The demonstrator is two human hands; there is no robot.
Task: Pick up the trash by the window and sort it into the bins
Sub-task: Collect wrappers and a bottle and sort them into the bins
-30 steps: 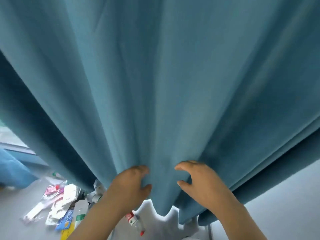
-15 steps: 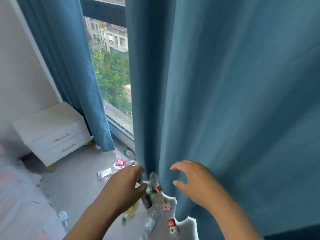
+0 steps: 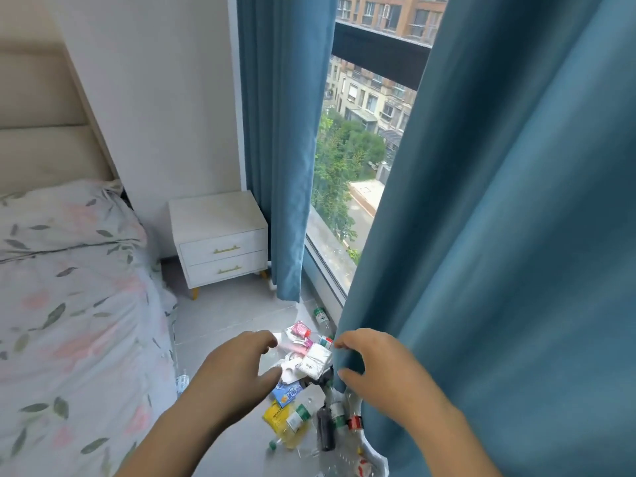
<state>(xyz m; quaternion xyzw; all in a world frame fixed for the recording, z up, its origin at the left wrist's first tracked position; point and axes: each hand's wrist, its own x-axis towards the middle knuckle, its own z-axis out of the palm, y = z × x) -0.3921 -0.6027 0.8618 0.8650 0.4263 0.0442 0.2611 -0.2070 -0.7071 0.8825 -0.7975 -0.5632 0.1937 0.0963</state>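
Note:
A heap of trash (image 3: 303,366) lies on the grey floor by the window: white and pink wrappers, a blue packet (image 3: 287,391), a yellow packet (image 3: 275,415) and several plastic bottles (image 3: 325,426). Part of the heap is hidden under the right blue curtain (image 3: 499,253). My right hand (image 3: 370,368) pinches that curtain's edge and holds it aside. Above the heap's left side hovers my left hand (image 3: 237,368), fingers apart, holding nothing. No bins are in view.
A bed with a floral cover (image 3: 69,304) fills the left. A white two-drawer nightstand (image 3: 218,241) stands against the wall beyond it. A second curtain panel (image 3: 282,149) hangs left of the window (image 3: 347,187). One bottle (image 3: 180,382) lies beside the bed.
The curtain has been drawn to the right, uncovering the window, the bed and the trash. My left hand has let go of the fabric; my right hand still holds its edge.

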